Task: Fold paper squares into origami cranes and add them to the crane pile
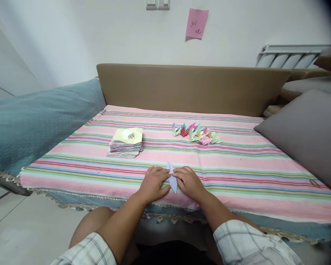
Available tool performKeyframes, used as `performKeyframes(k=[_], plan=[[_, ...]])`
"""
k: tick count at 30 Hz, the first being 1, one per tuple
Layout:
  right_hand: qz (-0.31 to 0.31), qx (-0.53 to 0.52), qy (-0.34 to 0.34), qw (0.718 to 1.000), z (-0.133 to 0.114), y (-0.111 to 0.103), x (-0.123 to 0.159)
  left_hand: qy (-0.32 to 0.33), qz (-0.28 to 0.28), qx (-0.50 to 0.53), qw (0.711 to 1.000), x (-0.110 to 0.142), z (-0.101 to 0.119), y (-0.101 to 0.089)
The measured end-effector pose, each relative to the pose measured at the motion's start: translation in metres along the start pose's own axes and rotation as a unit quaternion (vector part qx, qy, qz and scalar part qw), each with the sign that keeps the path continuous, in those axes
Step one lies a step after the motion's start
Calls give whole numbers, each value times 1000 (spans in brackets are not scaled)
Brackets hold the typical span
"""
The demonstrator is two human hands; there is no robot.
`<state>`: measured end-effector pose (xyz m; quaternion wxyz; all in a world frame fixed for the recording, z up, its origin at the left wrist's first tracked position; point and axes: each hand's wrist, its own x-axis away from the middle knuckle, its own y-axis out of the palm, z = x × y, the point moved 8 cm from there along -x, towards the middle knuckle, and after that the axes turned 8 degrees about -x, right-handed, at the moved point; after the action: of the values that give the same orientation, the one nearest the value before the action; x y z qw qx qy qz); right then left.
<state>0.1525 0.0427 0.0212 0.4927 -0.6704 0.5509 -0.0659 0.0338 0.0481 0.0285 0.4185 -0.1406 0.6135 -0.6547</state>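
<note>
A pale lavender sheet of origami paper (173,183), folded into a narrow diamond with a split upper point, lies on the striped cloth between my hands. My left hand (156,183) grips its left edge, thumb low and fingers near the middle. From the right, my right hand (188,181) pinches the paper near its middle, fingertips close to those of the left. Farther back on the cloth sits a group of folded paper cranes (194,133) in several colours. Left of them stands a stack of square paper (124,147), with a small white plug adapter (128,134) on top.
The pink striped cloth (77,151) covers the sofa seat up to a brown backrest (182,88). A blue-covered armrest (44,121) borders the left, a grey cushion (306,129) the right. A small brown object (315,183) lies near the right front. A pink note (197,24) hangs on the wall.
</note>
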Motion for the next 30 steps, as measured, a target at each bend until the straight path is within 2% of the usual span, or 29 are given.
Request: performKeyframes(k=[9, 19, 25, 30], plan=[[-25, -38, 13, 999, -3, -6, -1, 3, -6, 15, 1000, -2, -4, 1], [-43, -46, 1, 998, 1, -4, 1, 22, -20, 18, 999, -7, -9, 4], [-43, -37, -19, 998, 1, -3, 1, 23, -26, 25, 999, -7, -10, 5], [-28, -16, -9, 999, 0, -3, 1, 12, -29, 36, 999, -8, -10, 4]])
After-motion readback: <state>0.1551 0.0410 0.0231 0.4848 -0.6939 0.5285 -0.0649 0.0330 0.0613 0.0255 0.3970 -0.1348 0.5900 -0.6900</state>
